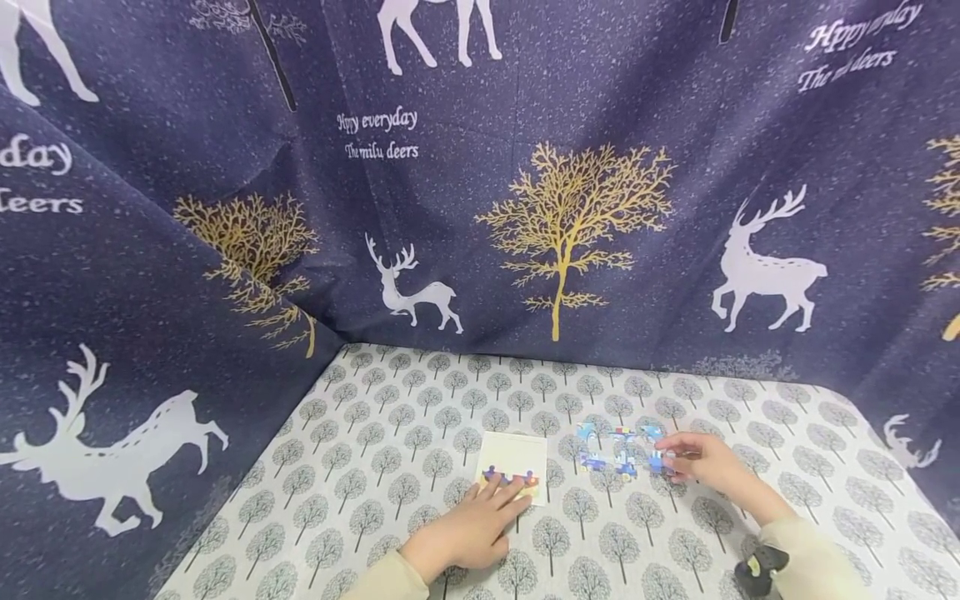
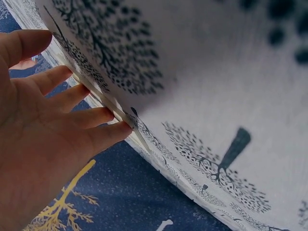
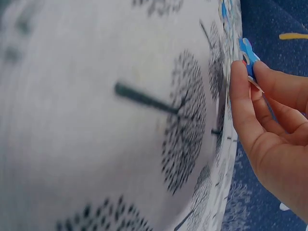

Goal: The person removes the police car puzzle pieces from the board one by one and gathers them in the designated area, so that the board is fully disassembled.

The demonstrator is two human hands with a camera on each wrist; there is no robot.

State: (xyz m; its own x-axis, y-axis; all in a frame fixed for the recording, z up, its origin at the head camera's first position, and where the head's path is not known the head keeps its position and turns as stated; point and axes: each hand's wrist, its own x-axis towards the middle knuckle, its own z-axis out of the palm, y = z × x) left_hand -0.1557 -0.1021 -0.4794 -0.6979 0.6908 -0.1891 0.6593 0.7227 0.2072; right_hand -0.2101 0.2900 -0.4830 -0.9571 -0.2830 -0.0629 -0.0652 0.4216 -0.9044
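Note:
My left hand (image 1: 474, 523) lies with straight, spread fingers on the lower part of a cream puzzle board (image 1: 513, 447). Along that lower part runs a row of fitted jigsaw pieces (image 1: 491, 476) in purple, red and yellow, partly covered by the fingers. In the left wrist view the fingertips (image 2: 126, 127) touch the edge of the thin board. My right hand (image 1: 708, 462) is at the right end of the loose pieces. Its thumb and fingers pinch a blue jigsaw piece (image 3: 248, 54), seen close up in the right wrist view.
Several loose jigsaw pieces (image 1: 592, 462), mostly blue and white, lie to the right of the board. A white cloth (image 1: 360, 467) with a tree print covers the table. Dark blue curtains (image 1: 450, 208) with deer stand behind and at the left. A black object (image 1: 759, 572) is on the right sleeve.

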